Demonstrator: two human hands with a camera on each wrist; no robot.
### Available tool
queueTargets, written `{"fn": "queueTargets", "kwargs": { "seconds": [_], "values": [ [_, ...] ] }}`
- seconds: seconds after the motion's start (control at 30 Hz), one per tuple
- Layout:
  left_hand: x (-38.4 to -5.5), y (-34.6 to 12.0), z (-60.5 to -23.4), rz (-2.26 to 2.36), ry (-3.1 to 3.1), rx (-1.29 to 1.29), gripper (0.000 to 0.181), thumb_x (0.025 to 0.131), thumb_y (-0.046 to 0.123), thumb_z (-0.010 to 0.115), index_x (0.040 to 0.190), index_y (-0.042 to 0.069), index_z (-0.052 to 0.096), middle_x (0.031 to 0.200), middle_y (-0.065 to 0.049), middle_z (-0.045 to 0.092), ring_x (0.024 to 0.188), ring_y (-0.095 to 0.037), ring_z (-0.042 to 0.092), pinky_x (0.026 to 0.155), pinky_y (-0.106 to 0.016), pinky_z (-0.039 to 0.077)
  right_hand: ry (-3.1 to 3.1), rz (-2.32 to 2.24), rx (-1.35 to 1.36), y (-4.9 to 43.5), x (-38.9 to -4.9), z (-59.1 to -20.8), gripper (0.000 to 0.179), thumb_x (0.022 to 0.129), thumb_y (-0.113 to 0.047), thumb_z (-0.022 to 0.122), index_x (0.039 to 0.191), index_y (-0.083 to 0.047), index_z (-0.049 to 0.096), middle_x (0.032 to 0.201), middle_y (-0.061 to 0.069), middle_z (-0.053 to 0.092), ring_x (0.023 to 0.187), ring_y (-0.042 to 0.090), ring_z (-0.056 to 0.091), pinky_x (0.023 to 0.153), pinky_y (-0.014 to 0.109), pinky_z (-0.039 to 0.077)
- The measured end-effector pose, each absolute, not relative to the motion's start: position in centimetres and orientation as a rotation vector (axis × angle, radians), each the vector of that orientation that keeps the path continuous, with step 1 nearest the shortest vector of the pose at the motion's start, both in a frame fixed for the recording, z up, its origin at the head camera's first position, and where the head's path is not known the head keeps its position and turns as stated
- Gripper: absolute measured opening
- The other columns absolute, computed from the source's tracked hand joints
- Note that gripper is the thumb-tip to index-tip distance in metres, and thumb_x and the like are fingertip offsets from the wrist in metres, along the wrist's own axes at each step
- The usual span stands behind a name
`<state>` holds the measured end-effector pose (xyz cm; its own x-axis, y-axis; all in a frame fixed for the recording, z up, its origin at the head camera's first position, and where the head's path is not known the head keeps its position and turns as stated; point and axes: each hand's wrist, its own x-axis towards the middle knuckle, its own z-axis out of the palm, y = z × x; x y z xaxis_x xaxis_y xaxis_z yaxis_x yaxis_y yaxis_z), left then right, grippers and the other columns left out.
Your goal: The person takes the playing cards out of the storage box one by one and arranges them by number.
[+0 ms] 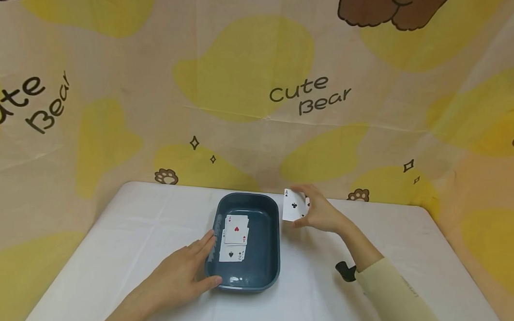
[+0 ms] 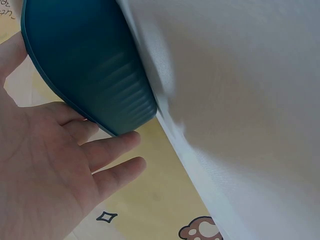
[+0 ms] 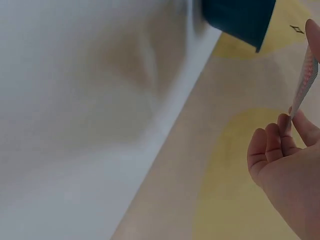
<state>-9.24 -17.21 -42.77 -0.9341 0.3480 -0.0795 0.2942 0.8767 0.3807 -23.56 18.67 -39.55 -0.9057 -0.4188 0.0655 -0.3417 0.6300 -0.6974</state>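
The ace of clubs (image 1: 294, 211) is just right of the far right corner of the blue tray (image 1: 261, 243), apart from its rim and apparently lifted off the white counter (image 1: 153, 223). The person's right grip (image 1: 324, 215) pinches it from the right, thumb on the near edge and fingertips on the far one; a pip beside the fingers may belong to a second card. The left grip (image 1: 179, 273) is spread, thumb at the near left corner and fingertips against the left side of the tray.

The step in hand looks like laying cards in the tray. To do it well, bring the card in above the right rim rather than across it, pinch lightly so it doesn't bow, and release low over the pile – a high drop could skate off. Light steadying pressure from the left is enough; a hard push might slide the tray.

Inside, left of the middle, the ace of hearts (image 1: 237, 229) overlaps the two of spades (image 1: 230, 257), whose index is upside down from here. The backdrop (image 1: 245, 48) repeats "cute Bear" – the lettering on the sleeve (image 1: 406, 304) is too small to read.
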Motion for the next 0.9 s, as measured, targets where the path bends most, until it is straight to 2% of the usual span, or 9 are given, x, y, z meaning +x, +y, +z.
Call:
{"fn": "queueTargets", "kwargs": {
  "seconds": [0.23, 0.67, 0.9],
  "values": [
    [-9.3, -17.2, -42.8, 0.557, 2.898, 0.497, 0.097, 0.090, 0.065, 0.072, 0.162, 0.008, 0.040, 0.171, -0.003, 0.030, 0.148, -0.034, 0.043, 0.115, -0.058, 0.042, 2.733, -1.132, -0.630, 19.9, -24.0, -41.4, 0.093, 0.066, -0.006, 0.096, 0.147, 0.003, 0.051, 0.146, 0.023, 0.050, 0.125, 0.039, 0.049, 0.109, 0.061, 0.041],
    [-9.3, -17.1, -42.8, 0.564, 2.887, 0.498, 0.097, 0.090, 0.065, 0.072, 0.162, 0.008, 0.040, 0.171, -0.003, 0.030, 0.149, -0.035, 0.043, 0.115, -0.058, 0.042, 2.731, -1.071, -0.582, 20.6, -24.6, -43.4, 0.093, 0.064, -0.010, 0.097, 0.146, 0.001, 0.053, 0.148, 0.024, 0.049, 0.132, 0.043, 0.046, 0.113, 0.067, 0.035],
    [-9.3, -17.3, -42.7, 0.561, 2.893, 0.501, 0.098, 0.090, 0.065, 0.071, 0.162, 0.008, 0.039, 0.171, -0.003, 0.029, 0.149, -0.035, 0.043, 0.115, -0.057, 0.042, 2.728, -1.060, -0.589, 20.5, -24.7, -43.7, 0.095, 0.061, -0.011, 0.098, 0.144, 0.004, 0.055, 0.145, 0.025, 0.051, 0.132, 0.044, 0.046, 0.114, 0.065, 0.035]
  ]
}}
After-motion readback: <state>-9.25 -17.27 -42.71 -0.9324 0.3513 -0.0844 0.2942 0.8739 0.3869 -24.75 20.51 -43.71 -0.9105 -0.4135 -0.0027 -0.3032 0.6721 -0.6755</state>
